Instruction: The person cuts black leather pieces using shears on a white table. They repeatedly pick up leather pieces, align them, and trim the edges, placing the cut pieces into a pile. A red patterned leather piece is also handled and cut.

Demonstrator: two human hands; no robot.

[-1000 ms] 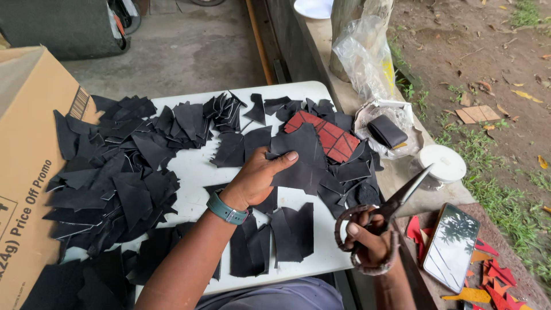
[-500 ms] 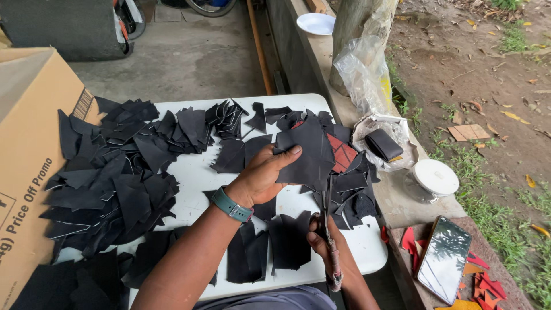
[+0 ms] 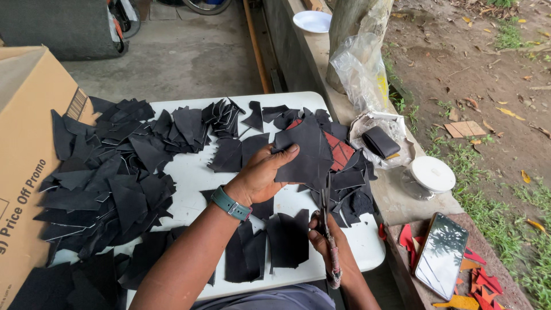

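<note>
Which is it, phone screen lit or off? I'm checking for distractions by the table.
Off. The phone lies face up on the ledge, its dark glass only mirroring tree branches and sky, with no lit display visible.

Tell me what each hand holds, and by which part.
The left hand holds a black sheet by its left edge, thumb on top. The right hand holds scissors by the handles, blades pointing up at the sheet's lower edge.

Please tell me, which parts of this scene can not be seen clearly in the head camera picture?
- Scissors: the blades are seen edge-on and the right hand covers the handles.
- Black piece held up by the left hand: it hides the sheets behind it.
- Cardboard box: cut off by the left edge.
- Plastic bag: contents unclear.
</note>
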